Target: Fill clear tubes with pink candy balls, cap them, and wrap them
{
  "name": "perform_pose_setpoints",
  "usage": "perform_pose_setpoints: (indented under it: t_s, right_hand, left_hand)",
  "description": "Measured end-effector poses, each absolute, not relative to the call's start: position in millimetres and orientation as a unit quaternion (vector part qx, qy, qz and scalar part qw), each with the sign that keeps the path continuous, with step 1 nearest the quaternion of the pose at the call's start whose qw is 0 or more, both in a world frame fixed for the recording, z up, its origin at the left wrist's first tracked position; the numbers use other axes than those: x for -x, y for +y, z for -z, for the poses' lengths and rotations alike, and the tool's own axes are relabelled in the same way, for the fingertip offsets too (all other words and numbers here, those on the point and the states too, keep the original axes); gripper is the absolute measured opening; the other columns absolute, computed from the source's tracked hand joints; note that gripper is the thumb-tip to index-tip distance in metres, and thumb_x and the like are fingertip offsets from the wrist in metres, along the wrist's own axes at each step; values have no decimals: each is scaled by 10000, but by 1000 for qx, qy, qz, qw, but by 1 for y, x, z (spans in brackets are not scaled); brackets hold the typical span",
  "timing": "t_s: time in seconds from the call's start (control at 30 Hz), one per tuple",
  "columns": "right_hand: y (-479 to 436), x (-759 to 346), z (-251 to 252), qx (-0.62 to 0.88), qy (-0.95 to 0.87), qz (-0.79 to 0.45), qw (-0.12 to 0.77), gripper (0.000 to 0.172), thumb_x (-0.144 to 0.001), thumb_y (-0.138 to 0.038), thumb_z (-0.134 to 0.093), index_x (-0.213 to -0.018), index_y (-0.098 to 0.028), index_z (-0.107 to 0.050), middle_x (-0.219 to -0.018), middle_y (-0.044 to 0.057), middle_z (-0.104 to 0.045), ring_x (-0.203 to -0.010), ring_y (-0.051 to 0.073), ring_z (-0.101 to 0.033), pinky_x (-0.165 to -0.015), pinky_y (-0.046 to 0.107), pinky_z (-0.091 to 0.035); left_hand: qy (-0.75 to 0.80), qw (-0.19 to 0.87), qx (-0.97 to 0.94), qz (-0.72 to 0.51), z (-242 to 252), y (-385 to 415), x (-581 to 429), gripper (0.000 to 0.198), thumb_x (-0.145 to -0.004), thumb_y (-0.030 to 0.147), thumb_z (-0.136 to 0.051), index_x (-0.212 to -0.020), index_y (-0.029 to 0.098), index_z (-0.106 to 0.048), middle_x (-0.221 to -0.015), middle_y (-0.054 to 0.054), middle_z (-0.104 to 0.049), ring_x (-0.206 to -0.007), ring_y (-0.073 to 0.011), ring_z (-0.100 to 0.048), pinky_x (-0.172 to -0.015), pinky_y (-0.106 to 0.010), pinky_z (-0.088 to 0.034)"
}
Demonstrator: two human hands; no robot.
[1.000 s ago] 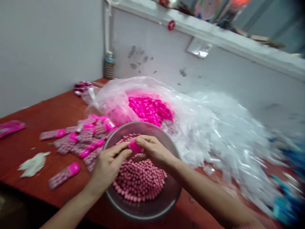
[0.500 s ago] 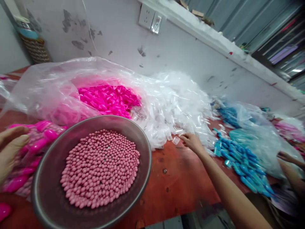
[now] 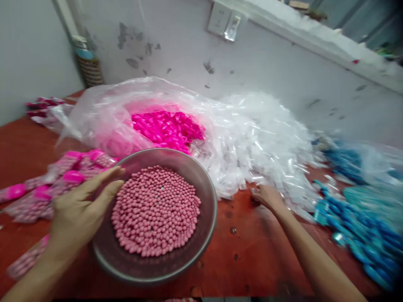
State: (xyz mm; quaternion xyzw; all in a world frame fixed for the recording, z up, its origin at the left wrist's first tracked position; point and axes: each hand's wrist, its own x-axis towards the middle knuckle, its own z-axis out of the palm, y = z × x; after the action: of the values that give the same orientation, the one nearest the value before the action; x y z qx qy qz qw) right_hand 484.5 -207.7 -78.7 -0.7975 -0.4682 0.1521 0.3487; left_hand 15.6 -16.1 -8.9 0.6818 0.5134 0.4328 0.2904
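A metal bowl (image 3: 210, 209) stands on the table, holding many small pink beads (image 3: 157, 209). My left hand (image 3: 78, 209) is over the bowl's left rim with thumb and forefinger stretched apart; nothing shows between them. Whether it touches the rim I cannot tell. At the front edge of a pile of small clear plastic cases (image 3: 264, 138), my right hand (image 3: 267, 198) has its fingers bent together. Blur hides what, if anything, is in them. Bead-filled clear packs with pink caps (image 3: 72, 178) lie left of the bowl, partly behind my left hand.
Behind the bowl, a clear bag (image 3: 94, 109) lies open around bright pink caps (image 3: 166, 128). Blue filled packs (image 3: 362, 235) and a teal bag (image 3: 371, 197) are on the right. The red table (image 3: 252, 256) meets a stained wall (image 3: 176, 46) with a switch plate (image 3: 224, 22).
The view has swung left, so everything sits further right. My left hand has moved from the pink-capped packs to the bowl's rim. A co-worker's hand at the right has left view.
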Motion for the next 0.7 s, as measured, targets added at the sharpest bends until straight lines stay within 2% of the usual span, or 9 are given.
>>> perform_pose_setpoints:
  t_s: [0.07,0.1,0.17,0.23,0.3,0.4,0.53,0.6,0.7]
  right_hand:
    - [-200,-471,63,835,-445,-96,310,150,-605,-209,-683,-583,-181,-538,-491,3,-473,-548,197,-515,-602,351,-382]
    - [-194,-460,52,847,-436,-66,298,155,-606,-248,-674,-699,-160,-586,-585,44,-543,-599,230,-544,-631,380,-394]
    - [-177,-429,27,860,-437,18,265,411,-664,-363,-619,-1019,-160,-581,-876,108,-624,-725,259,-591,-713,413,-427]
    - [-155,-388,3,791,-547,16,274,503,-727,-403,-574,-1179,-195,-505,-1013,100,-620,-816,243,-603,-772,392,-448]
    - [-128,-342,-12,690,-691,-21,215,429,-772,-372,-553,-1164,-203,-510,-1019,95,-629,-880,234,-598,-794,367,-454]
    - [-83,-280,-8,538,-839,-42,66,389,-784,-250,-528,-1162,-160,-505,-1079,133,-610,-956,249,-575,-816,369,-441]
    - [-42,-227,22,414,-905,25,-89,200,-842,-117,-422,-978,-111,-569,-875,121,-629,-808,221,-577,-741,349,-424]
    - [-34,-209,34,351,-928,41,-123,188,-874,-108,-380,-908,-103,-564,-812,112,-611,-755,209,-560,-704,343,-415]
    - [-32,-185,47,283,-953,18,-105,188,-889,-107,-354,-912,-99,-541,-817,119,-594,-778,209,-545,-713,350,-411]
  left_hand:
    - [495,308,-691,-426,9,-21,-18,309,-766,384,-622,-1045,255,-652,-1013,39,-687,-940,-196,-630,-928,-346,-462]
    - [482,321,-694,-428,10,-21,-19,315,-776,372,-614,-1058,236,-646,-1023,22,-685,-946,-192,-630,-927,-332,-463]
    - [456,350,-690,-440,15,-21,-19,328,-786,359,-607,-1075,208,-638,-1038,-11,-680,-955,-192,-629,-919,-316,-469]
    - [439,378,-678,-451,19,-20,-17,346,-791,358,-604,-1089,185,-631,-1052,-38,-674,-964,-196,-626,-912,-312,-475]
    - [428,396,-669,-460,21,-19,-16,364,-791,360,-604,-1097,165,-627,-1056,-57,-671,-968,-202,-625,-902,-313,-482]
    - [422,396,-672,-462,20,-21,-14,359,-793,356,-602,-1087,153,-633,-1052,-65,-672,-972,-204,-623,-896,-303,-483]
    - [414,386,-681,-465,20,-24,-11,327,-804,344,-593,-1069,159,-643,-1053,-59,-672,-964,-196,-626,-880,-286,-488]
    - [411,381,-682,-471,20,-24,-10,314,-812,332,-584,-1067,158,-643,-1050,-58,-673,-958,-194,-629,-872,-285,-491]
    - [408,381,-683,-472,21,-24,-10,300,-824,308,-569,-1067,148,-641,-1051,-62,-672,-953,-191,-631,-870,-279,-491]
